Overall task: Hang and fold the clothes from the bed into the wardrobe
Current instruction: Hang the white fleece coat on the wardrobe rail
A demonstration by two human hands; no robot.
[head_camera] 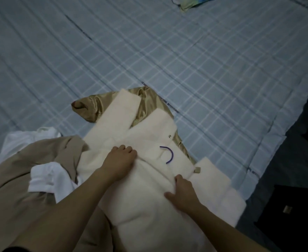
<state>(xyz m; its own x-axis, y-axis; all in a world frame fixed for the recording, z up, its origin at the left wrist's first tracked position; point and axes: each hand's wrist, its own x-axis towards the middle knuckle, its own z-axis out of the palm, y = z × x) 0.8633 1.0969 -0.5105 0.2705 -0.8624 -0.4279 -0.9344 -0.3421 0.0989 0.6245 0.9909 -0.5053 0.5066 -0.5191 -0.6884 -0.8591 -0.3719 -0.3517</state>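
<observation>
Your cream fleece jacket (149,179) lies front-up on the bed (149,51), its gold satin lining (95,104) showing at the collar; your left hand (119,163) sits on its chest, fingers (126,149) curled into the fleece; your right hand (183,193), just right of the front opening, pinches a fold of fleece; a purple cord loop (168,154) lies on the right chest; a beige garment (31,170) and white clothes (47,179) are heaped left of the jacket.
</observation>
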